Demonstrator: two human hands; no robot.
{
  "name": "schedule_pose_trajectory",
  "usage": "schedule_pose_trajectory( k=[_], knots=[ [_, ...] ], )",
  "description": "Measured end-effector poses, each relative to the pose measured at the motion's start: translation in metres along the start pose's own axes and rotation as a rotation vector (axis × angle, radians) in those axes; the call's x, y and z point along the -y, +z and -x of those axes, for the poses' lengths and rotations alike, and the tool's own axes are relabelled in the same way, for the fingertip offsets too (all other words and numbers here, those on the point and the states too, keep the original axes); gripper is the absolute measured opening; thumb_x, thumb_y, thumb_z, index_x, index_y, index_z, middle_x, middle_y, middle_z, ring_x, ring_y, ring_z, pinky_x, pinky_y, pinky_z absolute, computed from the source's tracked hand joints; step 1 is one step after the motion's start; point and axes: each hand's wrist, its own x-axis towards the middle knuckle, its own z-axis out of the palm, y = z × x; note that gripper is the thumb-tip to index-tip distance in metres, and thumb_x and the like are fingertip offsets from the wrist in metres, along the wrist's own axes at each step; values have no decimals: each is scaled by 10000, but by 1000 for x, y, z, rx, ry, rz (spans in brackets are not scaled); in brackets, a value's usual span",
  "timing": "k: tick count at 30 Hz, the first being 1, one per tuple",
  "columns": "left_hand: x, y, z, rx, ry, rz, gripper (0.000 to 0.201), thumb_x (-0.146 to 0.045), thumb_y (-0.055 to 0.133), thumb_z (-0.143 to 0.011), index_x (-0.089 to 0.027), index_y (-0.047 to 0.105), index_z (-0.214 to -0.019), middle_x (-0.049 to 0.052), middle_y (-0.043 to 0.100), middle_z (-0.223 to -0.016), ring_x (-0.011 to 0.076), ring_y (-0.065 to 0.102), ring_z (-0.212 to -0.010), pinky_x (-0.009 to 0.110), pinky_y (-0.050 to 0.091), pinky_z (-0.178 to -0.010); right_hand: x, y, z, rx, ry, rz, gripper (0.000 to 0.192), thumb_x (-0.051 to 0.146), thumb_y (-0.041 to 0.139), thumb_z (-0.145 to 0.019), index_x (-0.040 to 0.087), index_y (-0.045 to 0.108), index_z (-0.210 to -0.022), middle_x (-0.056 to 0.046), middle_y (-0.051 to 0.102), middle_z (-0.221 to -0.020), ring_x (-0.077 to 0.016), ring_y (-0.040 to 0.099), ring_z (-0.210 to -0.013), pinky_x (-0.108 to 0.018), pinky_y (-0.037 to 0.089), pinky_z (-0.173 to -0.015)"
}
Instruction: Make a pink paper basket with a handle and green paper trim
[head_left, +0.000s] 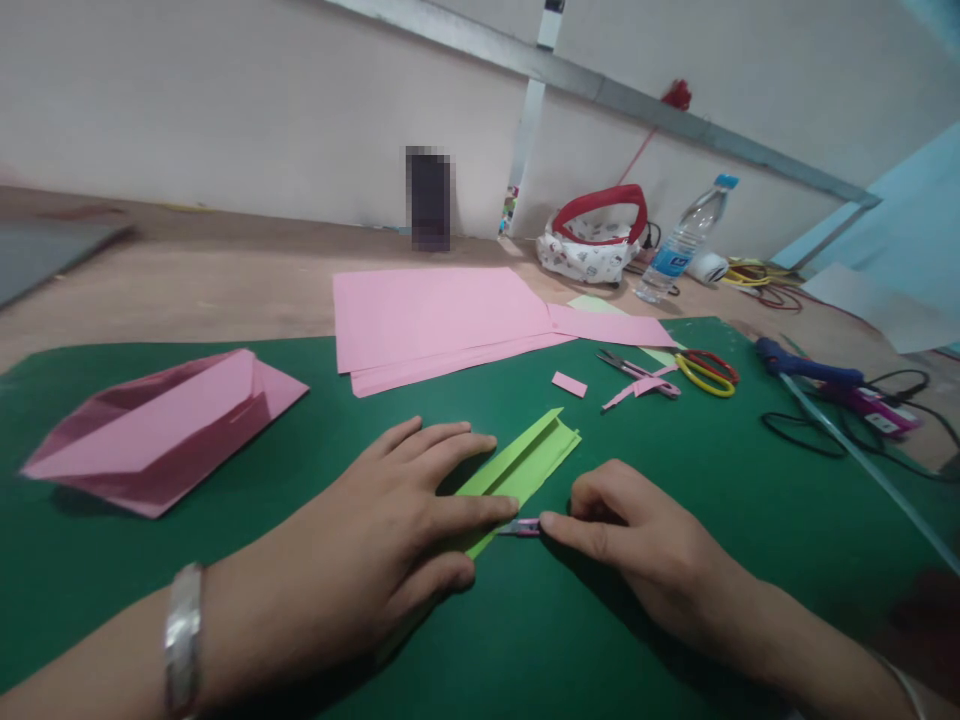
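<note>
Fingers of my left hand are spread apart, pressing on the green paper in the middle of the frame. My right hand pinches little snips at the paper's edge. I'd hold the paper steady and move the blade slowly, clear of the fingertips.

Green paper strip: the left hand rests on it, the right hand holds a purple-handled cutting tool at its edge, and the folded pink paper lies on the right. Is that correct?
Not quite: in the head view, the folded pink paper lies on the left. The left hand does rest on the green paper strip, and the right hand holds the purple-handled cutting tool at its edge.
</note>
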Motion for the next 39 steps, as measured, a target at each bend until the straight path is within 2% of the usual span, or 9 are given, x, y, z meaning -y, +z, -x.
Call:
schedule_pose_trajectory(
  k=[5,8,11,14,17,20,22,31,39],
  knots=[
    [-2,-2,-1,-2,-7,13,478,-364,605,-861,-554,491,-1285,-5,469,-1464,373,422,-1329,686,365,-1012,8,3,-3,-2,-43,21,239,448,522,-935,236,615,-877,-9,552,-811,-162,512,-720,-276,444,-631],
    [-2,-2,0,-9,-1,15,488,-367,606,-863,-556,478,-1294,-11,463,-1467,369,414,-1335,676,365,-1020,5,3,-3,-18,-148,91,188,387,506,-955,261,633,-1015,-13,556,-843,-170,515,-761,-283,438,-666],
    [-1,0,1,-8,3,8,524,-359,599,-867,-541,440,-1332,-3,456,-1469,365,400,-1341,676,361,-1024,-1,1,-2,-51,-272,188,248,292,472,-975,282,618,-1175,-28,554,-861,-180,506,-793,-299,427,-692],
    [-2,1,2,-10,-18,53,561,-312,587,-870,-512,412,-1365,21,432,-1477,356,384,-1346,686,347,-1029,-6,0,0,-92,-339,244,298,220,440,-982,270,623,-1212,-36,545,-854,-177,499,-789,-306,420,-699],
    [-3,0,3,-24,-24,105,602,-247,590,-862,-526,404,-1362,32,390,-1494,357,378,-1347,699,347,-1019,-6,-2,2,-85,-239,213,253,259,460,-979,276,642,-1155,-29,547,-849,-174,506,-781,-300,424,-687],
    [-3,-1,4,-5,-5,92,487,-234,583,-865,-540,539,-1242,17,418,-1473,373,380,-1344,713,342,-1009,-5,-3,5,-45,-117,161,198,318,481,-970,280,646,-1073,-23,558,-842,-184,517,-783,-310,435,-690],
    [-2,-1,3,0,3,76,435,-268,573,-875,-536,563,-1219,14,438,-1465,377,382,-1346,720,328,-1013,-3,-3,6,-26,-73,127,180,342,490,-962,273,645,-1023,-27,569,-848,-193,524,-787,-323,444,-698],
    [1,1,3,21,6,21,477,-348,532,-904,-563,440,-1320,-5,426,-1500,362,382,-1363,706,319,-1030,6,3,2,-17,-74,84,186,407,514,-939,251,614,-916,-21,580,-841,-191,528,-779,-313,442,-675],
    [0,0,2,30,0,-6,480,-358,530,-909,-574,422,-1324,-7,416,-1509,348,372,-1372,701,326,-1030,14,3,-1,-37,79,15,323,467,518,-937,211,539,-741,7,520,-742,-142,511,-679,-263,437,-596]
  ],
)
